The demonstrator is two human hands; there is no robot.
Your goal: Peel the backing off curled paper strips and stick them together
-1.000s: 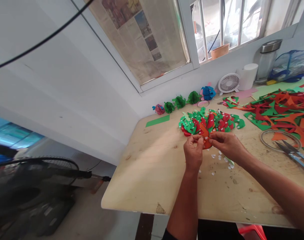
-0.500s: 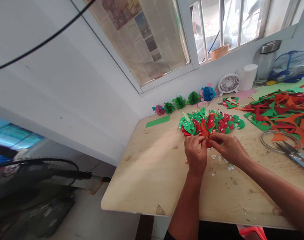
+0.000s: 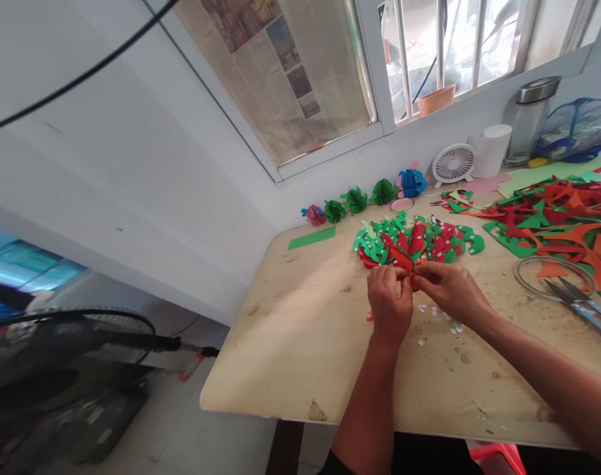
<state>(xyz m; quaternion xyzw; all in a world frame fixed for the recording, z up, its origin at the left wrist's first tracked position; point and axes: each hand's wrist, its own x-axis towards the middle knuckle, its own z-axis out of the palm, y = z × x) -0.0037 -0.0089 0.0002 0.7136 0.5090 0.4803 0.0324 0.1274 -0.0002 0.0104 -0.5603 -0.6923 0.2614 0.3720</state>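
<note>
Both hands meet over the wooden table, pinching an orange paper cut-out [image 3: 402,258] that shows a bit of green along its edge. My left hand [image 3: 390,298] is closed on its lower left side. From the right, the fingertips of my right hand [image 3: 448,287] press the same piece close beside the left thumb. Just beyond lies a heap of green and red paper cut-outs [image 3: 441,241], many dotted with small white squares. Small white paper bits [image 3: 457,327] are scattered below the right hand. The fingers partly hide the held piece.
Folded paper figures [image 3: 355,200] line the wall. A green paper strip [image 3: 311,238] lies at the left. To the right are paper scraps [image 3: 572,227], a tape ring [image 3: 522,272] and scissors [image 3: 580,307]. A small white fan [image 3: 453,163] and a glass bottle [image 3: 526,128] stand behind.
The orange cut-out has tilted further left between the fingers, with more green showing along it. Both hands remain pinched at nearly the same spot.
</note>
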